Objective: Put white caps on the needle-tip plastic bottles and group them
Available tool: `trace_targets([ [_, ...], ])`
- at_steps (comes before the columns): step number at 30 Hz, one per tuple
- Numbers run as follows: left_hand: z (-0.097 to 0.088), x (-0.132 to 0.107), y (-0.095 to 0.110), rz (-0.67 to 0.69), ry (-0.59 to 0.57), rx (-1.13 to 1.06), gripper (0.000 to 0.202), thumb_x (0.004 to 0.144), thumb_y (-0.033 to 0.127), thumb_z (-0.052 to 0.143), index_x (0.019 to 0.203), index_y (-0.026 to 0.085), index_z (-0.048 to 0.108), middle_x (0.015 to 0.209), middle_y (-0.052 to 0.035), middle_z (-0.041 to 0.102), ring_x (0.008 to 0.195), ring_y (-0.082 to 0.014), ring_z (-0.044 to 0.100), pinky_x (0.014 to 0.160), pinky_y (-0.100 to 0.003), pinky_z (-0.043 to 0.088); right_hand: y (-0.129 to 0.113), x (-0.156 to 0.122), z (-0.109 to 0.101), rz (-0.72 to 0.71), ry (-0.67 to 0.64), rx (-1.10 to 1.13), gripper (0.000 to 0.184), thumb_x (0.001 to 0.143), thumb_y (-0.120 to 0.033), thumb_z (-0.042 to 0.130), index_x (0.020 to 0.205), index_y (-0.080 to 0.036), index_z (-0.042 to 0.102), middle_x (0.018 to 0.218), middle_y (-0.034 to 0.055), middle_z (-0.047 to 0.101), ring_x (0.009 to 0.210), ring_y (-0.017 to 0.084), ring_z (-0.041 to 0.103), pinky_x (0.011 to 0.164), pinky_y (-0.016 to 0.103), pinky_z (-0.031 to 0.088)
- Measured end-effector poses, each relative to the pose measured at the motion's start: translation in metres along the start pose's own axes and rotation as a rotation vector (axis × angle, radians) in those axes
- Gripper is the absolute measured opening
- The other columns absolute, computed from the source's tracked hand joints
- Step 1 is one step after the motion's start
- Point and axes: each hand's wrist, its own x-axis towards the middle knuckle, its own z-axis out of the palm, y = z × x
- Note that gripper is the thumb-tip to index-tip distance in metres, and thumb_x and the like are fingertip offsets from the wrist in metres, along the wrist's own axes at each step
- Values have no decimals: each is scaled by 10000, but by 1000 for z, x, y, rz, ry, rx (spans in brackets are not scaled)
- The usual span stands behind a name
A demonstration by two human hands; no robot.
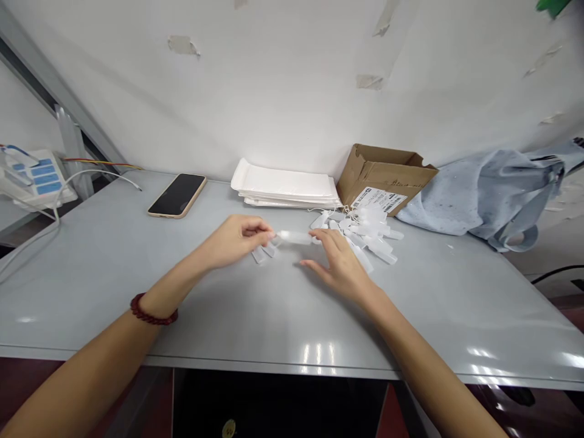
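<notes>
The carton (392, 175) label (378, 199) reads too small; your left hand (239, 240) pinches a cloudy, translucent piece (295, 238), your right hand (340, 261) open beside.

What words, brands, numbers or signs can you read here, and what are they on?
None can be read with certainty.
White label on the box: printed lines, too small to read.
Dark marks on the box, above the label: too blurred to read.
Yellow disc below the table: a dark mark, unreadable.
Plastic pieces: no lettering I can make out.
</notes>
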Motion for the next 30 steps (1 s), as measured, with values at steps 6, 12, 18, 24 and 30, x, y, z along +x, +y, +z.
trace_targets([
  [6, -25, 4, -7, -67, 72, 62, 225, 799, 342, 564, 687, 158, 629, 587, 17, 535, 533, -93, 464, 512, -205, 363, 6, 0, 0, 103, -160, -281, 451, 891, -389, 533, 1274, -157, 475, 1311, 164, 531, 1140, 341, 475, 895, 505, 406],
  [12, -23, 9, -17, -190, -20, 131, 247, 742, 343, 564, 565, 171, 559, 545, 18, 480, 473, -99, 389, 470, -232, 278, 5, -2, 5, 94, -208, -371, 353, 906, -417, 498, 1153, -176, 572, 1298, 149, 545, 1092, 348, 491, 853, 507, 376],
  [18, -22, 11, -23, -225, 224, 326, 297, 754, 382, 531, 542, 177, 566, 481, 21, 424, 436, -112, 343, 447, -253, 244, 6, 0, 3, 84, -154, -272, 222, 939, -347, 455, 931, -182, 603, 980, 112, 650, 923, 274, 559, 795, 420, 381],
  [24, -18, 10, -21, -177, 312, 392, 291, 783, 377, 509, 631, 164, 635, 536, 3, 521, 502, -138, 435, 492, -257, 303, 8, -1, 11, 116, -102, -152, 91, 892, -153, 467, 930, -172, 548, 945, 104, 603, 804, 218, 586, 751, 368, 443],
  [30, -6, 5, -12, -92, 200, 262, 275, 812, 373, 513, 756, 149, 662, 655, -10, 618, 600, -146, 524, 555, -242, 365, 8, -3, 17, 179, -6, 44, 203, 894, -139, 435, 1080, -163, 512, 1019, 133, 638, 895, 245, 623, 721, 368, 501],
])
